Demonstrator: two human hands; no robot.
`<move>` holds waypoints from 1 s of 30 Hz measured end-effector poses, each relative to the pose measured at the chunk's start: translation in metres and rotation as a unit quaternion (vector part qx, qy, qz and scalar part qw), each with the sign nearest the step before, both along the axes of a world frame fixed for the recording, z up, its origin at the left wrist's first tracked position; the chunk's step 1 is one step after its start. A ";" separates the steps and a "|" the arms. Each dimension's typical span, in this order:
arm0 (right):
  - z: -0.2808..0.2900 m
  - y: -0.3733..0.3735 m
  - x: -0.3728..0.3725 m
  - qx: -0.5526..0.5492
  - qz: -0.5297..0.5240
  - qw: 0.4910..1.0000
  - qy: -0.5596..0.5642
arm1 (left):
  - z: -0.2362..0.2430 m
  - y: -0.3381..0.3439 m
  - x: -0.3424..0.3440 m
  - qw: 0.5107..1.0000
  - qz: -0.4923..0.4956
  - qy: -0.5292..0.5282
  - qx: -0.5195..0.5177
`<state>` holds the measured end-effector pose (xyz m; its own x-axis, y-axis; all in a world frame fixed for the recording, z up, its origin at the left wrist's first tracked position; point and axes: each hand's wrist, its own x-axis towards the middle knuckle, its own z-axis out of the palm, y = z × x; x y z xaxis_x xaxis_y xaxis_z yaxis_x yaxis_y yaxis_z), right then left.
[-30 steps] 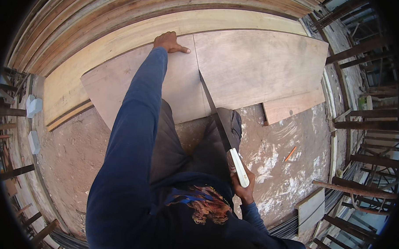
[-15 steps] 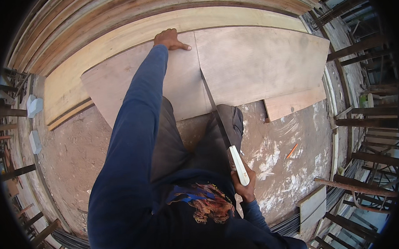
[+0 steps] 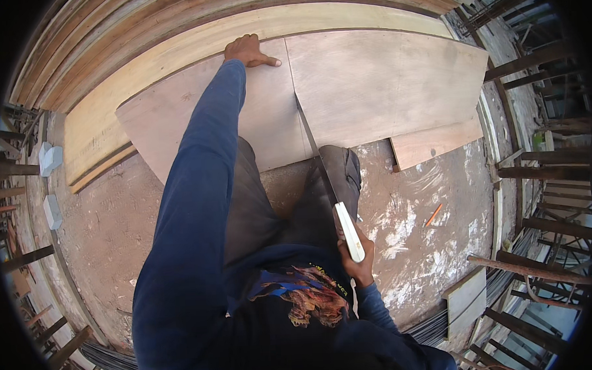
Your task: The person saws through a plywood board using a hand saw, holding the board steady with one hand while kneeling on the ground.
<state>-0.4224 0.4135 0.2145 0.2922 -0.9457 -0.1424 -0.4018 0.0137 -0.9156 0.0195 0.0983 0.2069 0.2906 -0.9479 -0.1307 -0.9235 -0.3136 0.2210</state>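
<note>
A pinkish plywood sheet lies over my knees and on a pale plank, with a thin straight line running across it from the far edge. My left hand rests on the sheet's far edge left of that line, thumb stretched out. My right hand grips the white handle of a handsaw near my lap. The dark blade points away from me, its tip at the sheet close to the line, with a short dark slit above it.
Long boards lie along the far side. A smaller board sits under the sheet's right part. An orange pencil lies on the dusty floor at the right. Grey blocks stand at the left, timber supports along the right, dark rods at the lower left.
My right hand and the saw have moved a little forward, up the picture, with the blade's tip higher along the line. My left hand and the sheet also appear slightly higher in view.
</note>
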 end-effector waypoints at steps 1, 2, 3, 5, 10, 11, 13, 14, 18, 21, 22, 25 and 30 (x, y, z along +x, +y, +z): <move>0.015 0.018 -0.013 0.028 -0.020 0.999 0.014 | -0.004 -0.003 -0.002 1.000 -0.004 -0.003 0.004; 0.015 0.016 -0.014 0.021 -0.019 1.000 0.005 | 0.000 -0.005 -0.001 1.000 -0.005 0.007 0.022; 0.011 0.014 -0.013 0.015 -0.016 1.000 -0.004 | 0.000 -0.002 -0.008 1.000 -0.008 0.008 0.018; -0.022 -0.049 0.031 -0.044 -0.022 0.998 -0.045 | 0.008 -0.002 -0.015 1.000 -0.006 -0.008 0.015; -0.039 -0.175 0.130 -0.047 -0.054 0.997 -0.024 | 0.006 0.006 -0.031 1.000 -0.018 -0.018 -0.018; -0.039 -0.161 0.125 -0.047 -0.037 0.998 -0.010 | 0.005 0.007 -0.023 1.000 -0.013 -0.009 -0.022; -0.046 -0.107 0.081 -0.050 -0.042 0.998 -0.005 | 0.007 0.001 -0.014 1.000 -0.007 -0.004 -0.023; -0.044 -0.070 0.050 -0.040 -0.031 0.999 -0.012 | 0.001 0.000 -0.011 1.000 -0.005 -0.003 -0.017; 0.027 0.023 -0.014 0.026 -0.017 0.999 0.012 | -0.001 -0.005 -0.007 1.000 -0.002 0.005 0.004; -0.005 -0.034 0.021 0.025 -0.009 0.999 -0.018 | 0.009 -0.004 -0.017 1.000 -0.005 0.002 0.001; -0.021 -0.072 0.048 0.021 -0.012 1.000 0.004 | 0.007 -0.003 -0.025 1.000 -0.010 0.001 -0.001; -0.068 -0.104 0.077 -0.153 -0.046 0.985 -0.068 | 0.001 -0.006 -0.020 0.999 -0.016 -0.022 -0.016; -0.028 -0.032 0.028 -0.026 -0.033 0.999 -0.033 | 0.005 -0.006 -0.009 0.999 -0.006 0.004 -0.048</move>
<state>-0.3947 0.3810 0.1865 0.2358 -0.9688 -0.0760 -0.3402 -0.0091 -0.9403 0.0103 0.0927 0.2122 0.2790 -0.9594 -0.0409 -0.9251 -0.2800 0.2565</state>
